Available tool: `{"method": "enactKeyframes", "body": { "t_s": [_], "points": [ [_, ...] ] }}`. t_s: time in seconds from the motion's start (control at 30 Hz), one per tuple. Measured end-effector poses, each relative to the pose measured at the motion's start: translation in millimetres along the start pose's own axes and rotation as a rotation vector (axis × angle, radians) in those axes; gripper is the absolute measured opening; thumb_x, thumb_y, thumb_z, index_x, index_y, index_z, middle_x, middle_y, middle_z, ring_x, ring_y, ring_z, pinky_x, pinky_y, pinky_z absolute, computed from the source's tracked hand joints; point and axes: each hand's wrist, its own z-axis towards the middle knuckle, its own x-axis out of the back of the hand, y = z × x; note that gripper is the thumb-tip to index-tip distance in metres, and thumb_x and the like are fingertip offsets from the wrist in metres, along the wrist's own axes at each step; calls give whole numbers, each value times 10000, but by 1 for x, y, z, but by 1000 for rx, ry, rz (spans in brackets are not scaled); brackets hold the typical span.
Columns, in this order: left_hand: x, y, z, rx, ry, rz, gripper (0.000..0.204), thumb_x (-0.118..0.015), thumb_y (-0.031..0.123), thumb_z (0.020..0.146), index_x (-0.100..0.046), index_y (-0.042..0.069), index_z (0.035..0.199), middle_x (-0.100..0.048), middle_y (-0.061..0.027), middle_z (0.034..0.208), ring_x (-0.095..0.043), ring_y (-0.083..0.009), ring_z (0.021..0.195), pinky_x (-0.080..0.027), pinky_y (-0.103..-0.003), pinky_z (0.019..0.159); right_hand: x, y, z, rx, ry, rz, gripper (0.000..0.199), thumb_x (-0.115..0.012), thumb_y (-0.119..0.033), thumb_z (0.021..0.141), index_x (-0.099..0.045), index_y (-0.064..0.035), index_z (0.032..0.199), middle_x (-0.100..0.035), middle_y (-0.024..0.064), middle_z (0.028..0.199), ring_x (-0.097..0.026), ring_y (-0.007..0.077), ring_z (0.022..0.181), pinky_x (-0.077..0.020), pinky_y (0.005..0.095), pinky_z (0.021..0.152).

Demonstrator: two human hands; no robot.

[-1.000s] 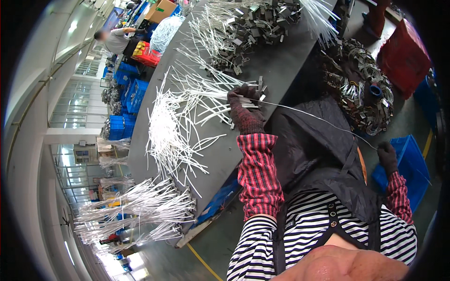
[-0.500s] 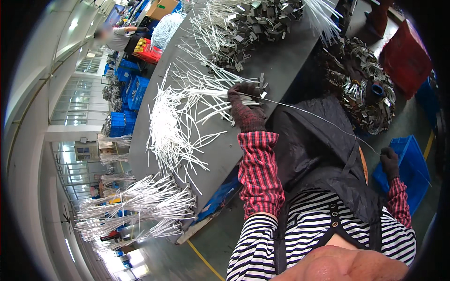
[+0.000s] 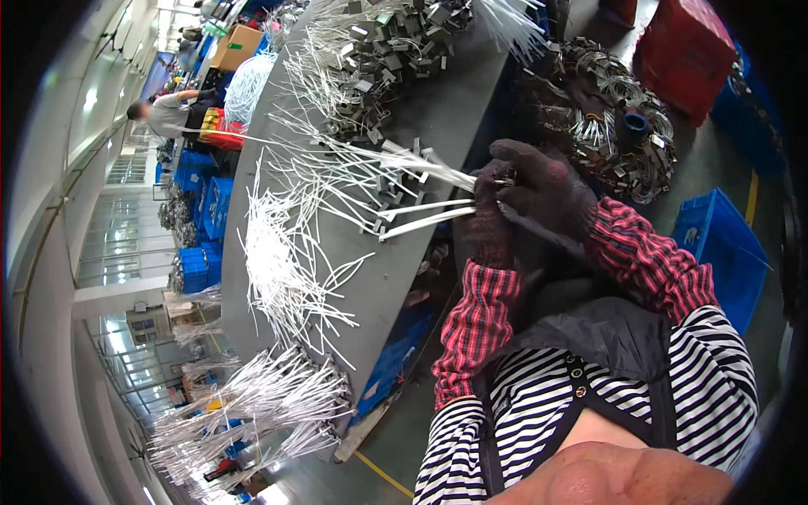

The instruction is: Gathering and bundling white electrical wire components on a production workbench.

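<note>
My left hand, in a dark red-black glove, is closed around several white sleeved cables at the table's near edge. Their other ends reach left over the table, and part of the bunch is smeared by motion. My right hand, in a dark glove, is against the left one, its fingers bent at the cable ends. A small metallic piece shows between the hands, but what the right fingers pinch is hidden. Left of the hands, loose white cables lie in a heap on the grey table.
Dark metal parts with cables are piled at the table's far end. Cable bundles hang past its near left end. On the right are a coiled cable heap, a red bin and a blue crate. A person stands far left.
My right hand has come up from the lower right to meet the left one. The thin wire stretched between them no longer shows. My left hand has shifted toward the table edge with the cables.
</note>
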Motion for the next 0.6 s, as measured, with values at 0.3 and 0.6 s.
{"method": "enactKeyframes", "body": {
  "t_s": [0.3, 0.6],
  "points": [
    [55, -6, 0, 260, 244, -299, 266, -618, 280, 954, -676, 22, 926, -670, -61, 796, -621, -137, 735, -464, -268, 649, -27, 1, 0, 77, -50, -119, 430, -693, 57, 824, -538, -22, 1218, -624, 52, 1020, -599, 102, 846, -515, 265, 738],
    [266, -70, -17, 303, 700, -556, 153, -647, 127, 838, -589, -1, 777, -566, -76, 609, -531, -162, 471, -417, -282, 428, -39, 15, 23, -133, -155, -283, 348, -742, -52, 801, -600, -49, 1119, -631, 66, 959, -590, 121, 837, -500, 288, 769]
  ]
}}
